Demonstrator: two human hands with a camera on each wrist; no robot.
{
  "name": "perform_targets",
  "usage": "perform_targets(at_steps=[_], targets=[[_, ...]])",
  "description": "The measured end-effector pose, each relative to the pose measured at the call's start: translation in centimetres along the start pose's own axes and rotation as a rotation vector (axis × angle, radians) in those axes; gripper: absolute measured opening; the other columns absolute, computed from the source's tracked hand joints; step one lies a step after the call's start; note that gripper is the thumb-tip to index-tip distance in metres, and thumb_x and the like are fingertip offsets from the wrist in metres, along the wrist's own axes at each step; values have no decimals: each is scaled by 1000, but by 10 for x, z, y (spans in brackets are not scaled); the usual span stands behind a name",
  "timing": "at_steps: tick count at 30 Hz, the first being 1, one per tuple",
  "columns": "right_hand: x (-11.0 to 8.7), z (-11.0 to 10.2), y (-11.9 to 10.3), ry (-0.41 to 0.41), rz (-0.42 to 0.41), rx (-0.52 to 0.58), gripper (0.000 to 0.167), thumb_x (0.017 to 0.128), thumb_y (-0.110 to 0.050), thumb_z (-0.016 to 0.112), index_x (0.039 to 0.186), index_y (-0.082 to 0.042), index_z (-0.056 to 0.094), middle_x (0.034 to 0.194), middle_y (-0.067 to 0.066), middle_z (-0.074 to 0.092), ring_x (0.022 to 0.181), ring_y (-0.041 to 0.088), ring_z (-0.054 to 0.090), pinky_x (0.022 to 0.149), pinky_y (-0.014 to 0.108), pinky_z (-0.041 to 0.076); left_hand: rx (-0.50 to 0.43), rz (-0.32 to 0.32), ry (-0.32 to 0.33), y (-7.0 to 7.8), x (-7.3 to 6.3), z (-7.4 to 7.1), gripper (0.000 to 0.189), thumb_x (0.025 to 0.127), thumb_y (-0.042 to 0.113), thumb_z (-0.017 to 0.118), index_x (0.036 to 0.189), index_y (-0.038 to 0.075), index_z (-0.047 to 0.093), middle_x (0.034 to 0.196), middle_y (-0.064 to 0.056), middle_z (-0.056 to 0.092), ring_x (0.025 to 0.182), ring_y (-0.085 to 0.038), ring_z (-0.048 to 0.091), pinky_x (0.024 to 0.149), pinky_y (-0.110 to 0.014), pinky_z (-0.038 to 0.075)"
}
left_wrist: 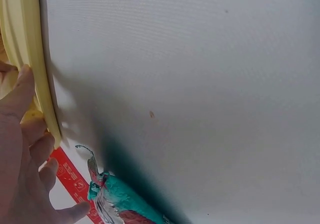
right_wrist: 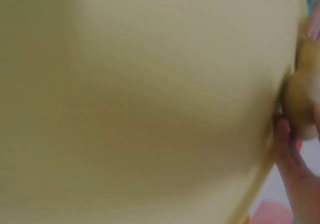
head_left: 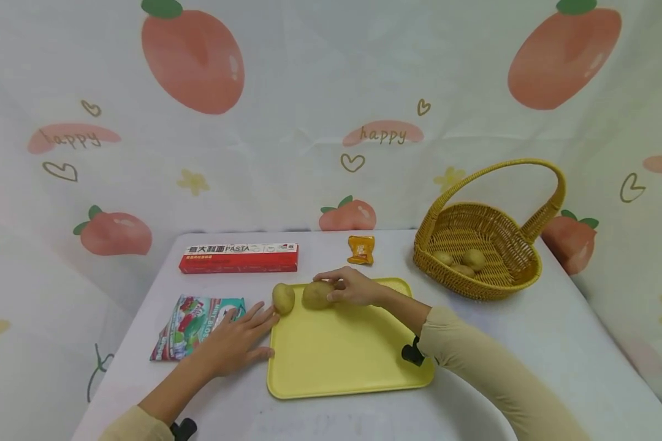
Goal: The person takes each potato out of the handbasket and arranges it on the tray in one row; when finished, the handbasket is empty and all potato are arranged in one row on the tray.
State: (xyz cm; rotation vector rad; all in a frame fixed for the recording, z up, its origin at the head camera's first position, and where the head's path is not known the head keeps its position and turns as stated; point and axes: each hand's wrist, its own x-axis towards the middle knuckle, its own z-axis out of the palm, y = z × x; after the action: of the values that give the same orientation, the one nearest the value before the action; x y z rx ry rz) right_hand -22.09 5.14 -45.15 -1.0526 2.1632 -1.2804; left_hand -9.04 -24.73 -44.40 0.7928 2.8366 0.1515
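Note:
On the yellow tray, near its far edge, lie two potatoes. My right hand grips the larger potato between thumb and fingers. In the right wrist view that potato shows at the right edge with fingertips against it. The smaller potato sits in the tray's far left corner. My left hand lies with its fingers spread at the tray's left rim, fingertips close to the smaller potato. In the left wrist view its fingers touch the tray's rim.
A wicker basket with several potatoes stands at the back right. A red and white pasta box lies at the back left. A small orange packet is behind the tray. A teal candy bag lies partly under the left forearm.

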Motion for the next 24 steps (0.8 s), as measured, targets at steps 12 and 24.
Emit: perform_targets(at_steps=[12,24], targets=[[8,15,-13,185,129,-191,32,93,-6,68,125,-1,66,104,17,72,95,27,72,81,30,58,9,9,13,2,0,-1,71,95,53,60,150,12,45,159,-7,37,147,-35,27,108,-71,27],[-27,-19,-24,5,56,-114,46,95,-10,68,138,1,55,136,21,57,104,27,70,86,27,57,5,13,12,2,-1,0,70,95,52,60,150,12,45,159,-8,36,148,-35,27,108,-71,27]])
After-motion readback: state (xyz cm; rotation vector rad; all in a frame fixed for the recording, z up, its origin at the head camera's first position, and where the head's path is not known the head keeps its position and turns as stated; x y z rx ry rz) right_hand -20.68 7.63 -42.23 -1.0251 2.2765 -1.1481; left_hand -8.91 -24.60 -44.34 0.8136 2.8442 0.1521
